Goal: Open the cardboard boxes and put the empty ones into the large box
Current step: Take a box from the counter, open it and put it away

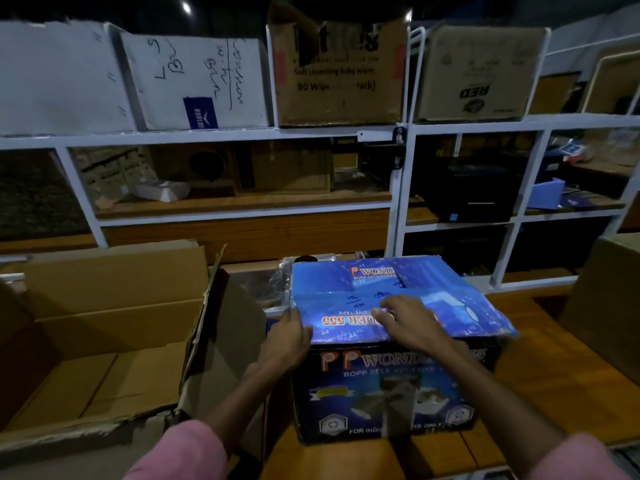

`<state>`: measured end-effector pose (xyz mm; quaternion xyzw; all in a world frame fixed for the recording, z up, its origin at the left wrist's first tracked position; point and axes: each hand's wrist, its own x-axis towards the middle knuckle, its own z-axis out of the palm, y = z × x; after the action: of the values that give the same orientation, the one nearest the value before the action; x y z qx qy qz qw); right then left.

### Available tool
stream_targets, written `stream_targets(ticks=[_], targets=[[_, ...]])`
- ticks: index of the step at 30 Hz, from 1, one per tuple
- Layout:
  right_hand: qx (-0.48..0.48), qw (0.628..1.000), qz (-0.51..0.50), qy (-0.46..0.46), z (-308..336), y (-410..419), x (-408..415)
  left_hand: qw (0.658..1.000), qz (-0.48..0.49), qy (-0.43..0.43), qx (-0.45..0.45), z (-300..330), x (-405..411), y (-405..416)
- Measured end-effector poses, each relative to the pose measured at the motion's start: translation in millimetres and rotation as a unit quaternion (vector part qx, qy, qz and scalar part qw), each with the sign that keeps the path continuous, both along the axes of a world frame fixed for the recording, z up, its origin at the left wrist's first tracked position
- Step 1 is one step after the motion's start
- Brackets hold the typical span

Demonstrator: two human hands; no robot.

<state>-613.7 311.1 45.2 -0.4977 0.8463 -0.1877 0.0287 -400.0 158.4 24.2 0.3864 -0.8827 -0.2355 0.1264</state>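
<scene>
A blue printed cardboard box (391,389) with tape-brand lettering stands on the wooden table in front of me. Its near top flap (467,317) lies folded over the top, slightly lifted. My left hand (289,336) grips the left corner of that flap, fingers under its edge. On top of the same flap rests my right hand (407,320), fingers spread and pressing near the middle. A large brown cardboard box (104,341) stands open at the left, flaps up, its inside bare.
A white metal shelf rack (398,188) fills the background, holding several cardboard boxes on its top shelf. Another brown box (606,306) stands at the right edge. Clear plastic wrapping (277,282) lies behind the blue box. The wooden table (540,348) shows to the right.
</scene>
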Motion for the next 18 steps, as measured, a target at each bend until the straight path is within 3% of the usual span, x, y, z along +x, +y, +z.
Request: stream_targets(ticks=[6,11,18], targets=[[0.098,0.995,-0.014,-0.012,11,-37,-33,0.996,-0.037,-0.064,-0.049,9,0,20],[0.162,0.986,-0.039,0.000,9,-55,-59,0.993,-0.048,-0.058,-0.089,26,0,20],[-0.052,0.994,0.005,0.098,101,-33,-44,0.978,-0.004,-0.029,-0.206,96,-27,20]])
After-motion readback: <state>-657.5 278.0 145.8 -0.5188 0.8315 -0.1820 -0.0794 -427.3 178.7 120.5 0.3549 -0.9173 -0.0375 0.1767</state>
